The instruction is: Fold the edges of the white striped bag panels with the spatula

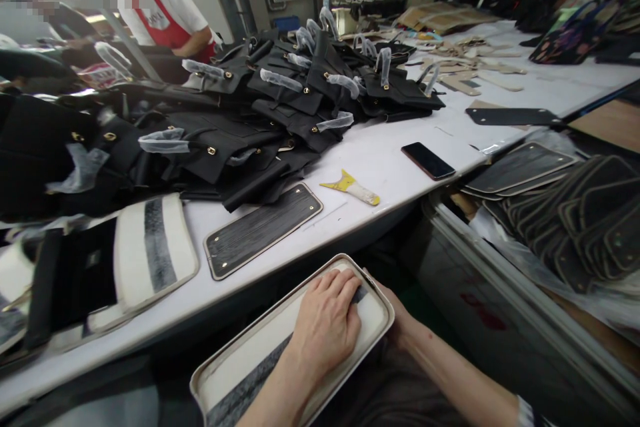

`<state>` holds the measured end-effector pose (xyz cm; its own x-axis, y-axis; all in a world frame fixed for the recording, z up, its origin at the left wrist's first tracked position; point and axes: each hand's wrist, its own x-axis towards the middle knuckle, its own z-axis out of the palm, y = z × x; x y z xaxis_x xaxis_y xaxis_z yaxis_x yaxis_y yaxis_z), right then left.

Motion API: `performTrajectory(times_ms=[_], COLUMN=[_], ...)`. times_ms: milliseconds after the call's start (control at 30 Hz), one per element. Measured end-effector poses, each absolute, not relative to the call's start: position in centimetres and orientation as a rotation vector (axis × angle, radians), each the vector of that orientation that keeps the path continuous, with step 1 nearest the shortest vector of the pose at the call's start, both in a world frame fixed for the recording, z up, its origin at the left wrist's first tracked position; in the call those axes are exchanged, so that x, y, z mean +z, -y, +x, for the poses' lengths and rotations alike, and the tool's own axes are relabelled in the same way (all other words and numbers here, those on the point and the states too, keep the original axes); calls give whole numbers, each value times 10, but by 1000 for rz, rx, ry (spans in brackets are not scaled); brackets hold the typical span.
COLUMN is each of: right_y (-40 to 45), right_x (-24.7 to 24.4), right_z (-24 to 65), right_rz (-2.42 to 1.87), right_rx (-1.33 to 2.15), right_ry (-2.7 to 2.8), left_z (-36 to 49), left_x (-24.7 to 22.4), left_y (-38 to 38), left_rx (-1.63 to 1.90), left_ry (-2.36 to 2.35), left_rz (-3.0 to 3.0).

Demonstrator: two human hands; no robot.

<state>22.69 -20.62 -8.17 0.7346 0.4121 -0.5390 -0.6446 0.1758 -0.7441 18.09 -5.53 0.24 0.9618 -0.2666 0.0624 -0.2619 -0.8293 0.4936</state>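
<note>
A shallow, tray-like bag piece (367,330) with an off-white inside, a raised rim and a dark grey stripe lies tilted low in the middle, in front of the table edge. My left hand (327,320) lies on its inside face, fingers extended and pressed down near the far right end. My right hand (395,307) grips the right end from outside; most of its fingers are hidden behind the rim. Just beyond, on the table, rests a dark oblong bag base panel (263,230) with metal studs at its ends.
Black bag parts with plastic-wrapped handles (280,80) are heaped across the white table (380,140). A yellow-and-white scraper-like tool (353,187) and a phone (427,160) lie nearby. Stacked dark panels (590,220) stand at right. A person in a red apron (163,23) is behind the heap.
</note>
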Motion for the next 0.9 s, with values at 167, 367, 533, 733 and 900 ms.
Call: performTrajectory(times_ms=[167, 367, 533, 733, 900], right_y=[215, 231, 233, 229, 223], right_x=[-55, -45, -27, -25, -32], right_z=[206, 200, 214, 221, 223], right_rz=[-1014, -1679, -1971, -2120, -2085], right_rx=[675, 373, 374, 243, 141], right_ry=[-298, 24, 241, 252, 121], left_z=[179, 178, 177, 179, 181], left_x=[4, 2, 2, 2, 1], left_y=[54, 52, 47, 40, 38], left_rx=[-9, -7, 4, -1, -5], left_ry=[384, 339, 373, 465, 509], left_rz=[2576, 2520, 2476, 2478, 2500])
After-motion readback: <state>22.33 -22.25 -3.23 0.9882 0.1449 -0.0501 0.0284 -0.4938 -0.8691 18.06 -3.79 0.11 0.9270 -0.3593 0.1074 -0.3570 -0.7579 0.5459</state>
